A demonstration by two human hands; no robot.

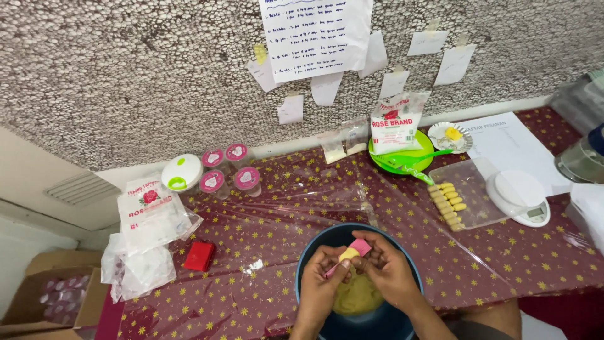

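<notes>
Both my hands meet over a dark blue bowl [311, 249] that holds a lump of yellow dough [358, 297]. My left hand [322, 277] and my right hand [387, 267] together grip a small pink mould [360, 247] with a piece of yellow dough [348, 254] pressed against it. To the right, a clear plastic tray [481, 189] carries a row of several shaped yellow dough pieces [448, 201].
A white kitchen scale [519, 195] stands right of the tray. A green plate with a green spoon [406, 160] and flour bags [395, 119] sit at the back. Pink-lidded tubs [229, 169], a white and green lid [181, 172], a red box [200, 255] lie left.
</notes>
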